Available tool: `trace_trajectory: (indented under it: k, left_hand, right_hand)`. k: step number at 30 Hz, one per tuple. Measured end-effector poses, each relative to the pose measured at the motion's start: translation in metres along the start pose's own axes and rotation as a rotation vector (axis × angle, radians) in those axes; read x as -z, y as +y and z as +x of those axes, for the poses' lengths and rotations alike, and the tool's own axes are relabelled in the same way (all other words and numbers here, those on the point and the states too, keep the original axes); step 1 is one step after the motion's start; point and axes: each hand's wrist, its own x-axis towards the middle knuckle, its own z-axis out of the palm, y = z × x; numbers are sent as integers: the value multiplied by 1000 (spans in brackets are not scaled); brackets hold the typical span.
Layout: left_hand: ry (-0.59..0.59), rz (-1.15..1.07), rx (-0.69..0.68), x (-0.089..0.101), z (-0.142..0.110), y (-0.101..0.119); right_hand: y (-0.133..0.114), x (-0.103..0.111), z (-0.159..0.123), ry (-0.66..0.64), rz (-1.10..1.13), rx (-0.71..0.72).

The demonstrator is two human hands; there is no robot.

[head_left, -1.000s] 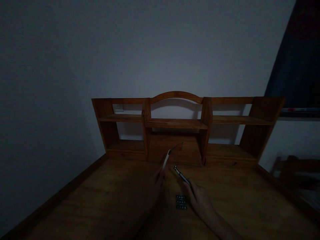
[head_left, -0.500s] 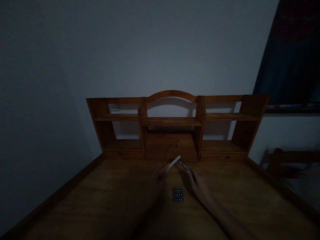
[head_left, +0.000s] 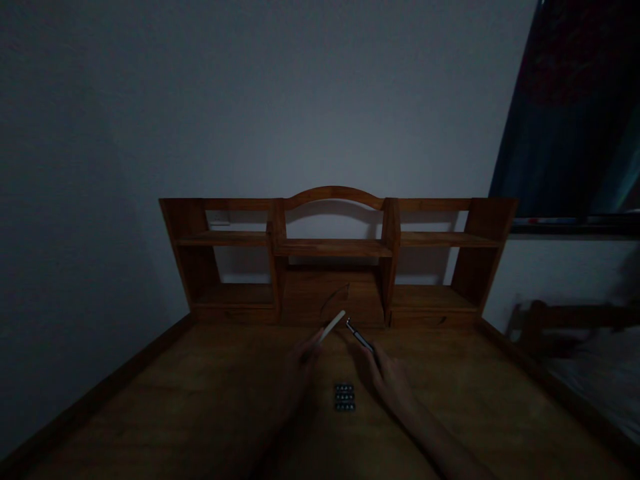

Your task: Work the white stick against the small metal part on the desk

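Observation:
The room is dim. My left hand is closed on a thin pale flat strip that points up and to the right. My right hand is closed on a slim metal tool that points up and to the left. The tips of the strip and the tool nearly meet above the wooden desk. Between my hands, on the desk, lies a small dark pack with rows of round pieces.
A wooden desk hutch with shelves and an arched top stands against the wall behind my hands. A raised rim runs along the desk's left and right edges. A dark curtain hangs at the upper right, with furniture below it.
The strip in my left hand has tilted down to the right and its tip now meets the tool's tip. The view has shifted, so everything sits further left.

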Motion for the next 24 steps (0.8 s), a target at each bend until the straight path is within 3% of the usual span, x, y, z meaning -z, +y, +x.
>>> trace_trajectory:
  k: [8, 24]
  left_hand:
    - [-108, -185, 49, -4, -2, 4]
    - [-78, -270, 91, 0, -1, 5]
  right_hand:
    - [-5, 6, -4, 24, -6, -8]
    - [-4, 4, -7, 65, 25, -9]
